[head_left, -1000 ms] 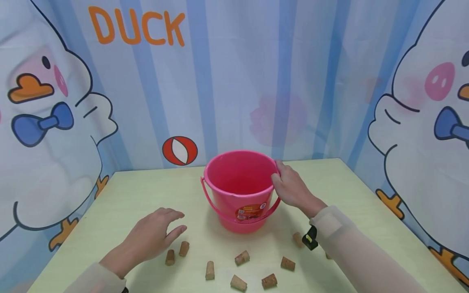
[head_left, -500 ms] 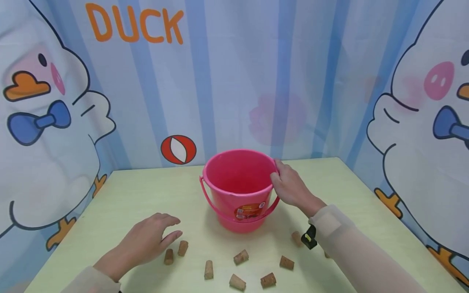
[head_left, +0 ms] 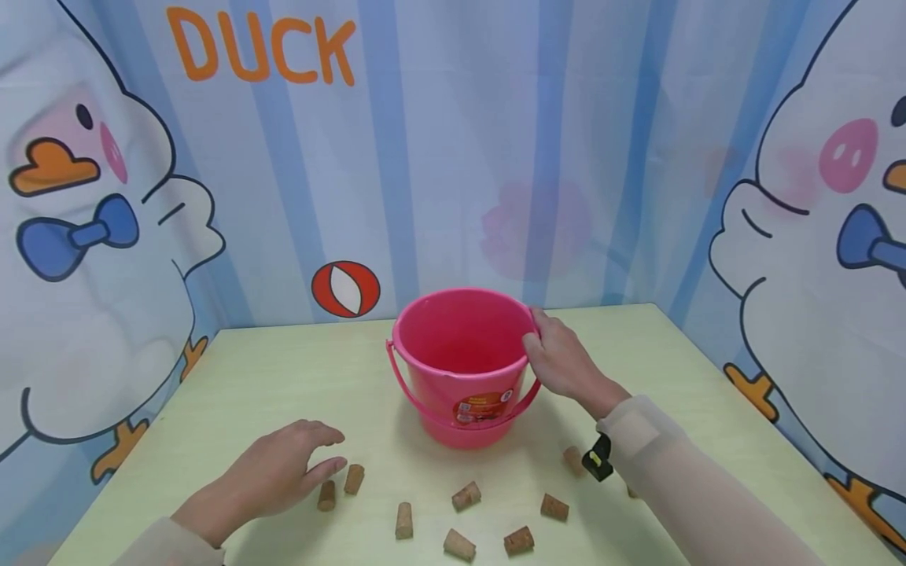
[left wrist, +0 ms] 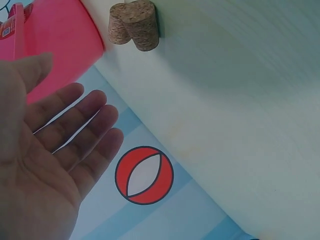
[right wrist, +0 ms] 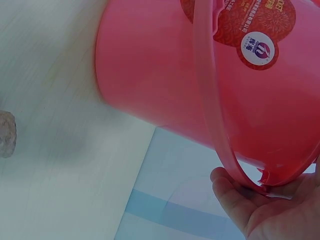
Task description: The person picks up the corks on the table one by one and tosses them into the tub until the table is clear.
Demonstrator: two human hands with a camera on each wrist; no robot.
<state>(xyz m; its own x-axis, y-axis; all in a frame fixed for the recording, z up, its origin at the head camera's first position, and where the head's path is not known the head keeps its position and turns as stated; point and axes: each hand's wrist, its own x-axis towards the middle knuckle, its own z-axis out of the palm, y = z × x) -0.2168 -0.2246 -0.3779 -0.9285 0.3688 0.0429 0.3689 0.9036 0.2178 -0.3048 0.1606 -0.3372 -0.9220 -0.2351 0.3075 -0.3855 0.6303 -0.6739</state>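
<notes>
A pink bucket with a label on its front stands near the middle of the table, its handle hanging down in front. My right hand grips the bucket's right rim by the handle joint; the right wrist view shows fingers under that joint. Left of the bucket, my left hand hovers with fingers spread and nothing in them. Beside its thumb stand two corks, a darker cork and a lighter cork. Both corks also show in the left wrist view, above the fingertips.
Several more corks lie in front of the bucket, among them a pale cork, a cork and a dark cork. One cork sits near the right wrist. A duck-print curtain hangs behind the table.
My left hand has moved down and slightly left, closer to the two corks. The right hand keeps its grip on the bucket, which stays in place.
</notes>
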